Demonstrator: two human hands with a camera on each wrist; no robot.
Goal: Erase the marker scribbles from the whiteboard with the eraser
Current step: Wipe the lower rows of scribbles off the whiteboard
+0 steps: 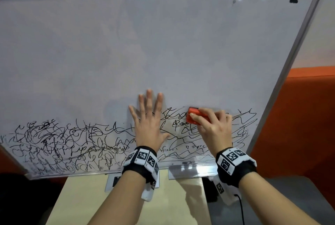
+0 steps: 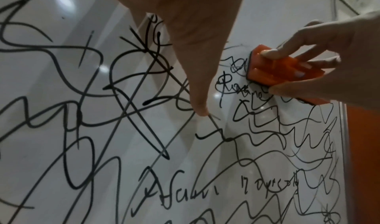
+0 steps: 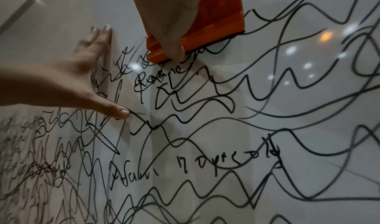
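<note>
From the head view, the right hand (image 1: 213,126) grips the orange plastic block eraser (image 1: 196,118) flat on the tilted white metal-framed whiteboard (image 1: 163,46) at the top right of the black marker scribbles (image 1: 63,145), while the left hand (image 1: 149,117) lies spread and flat beside it; that palm could smear ink. In the left wrist view the thumb (image 2: 200,100) touches a line, so the risk looks real. In the right wrist view I think the felt edge lifts slightly, which might leave streaks; no containers are in sight.
</note>
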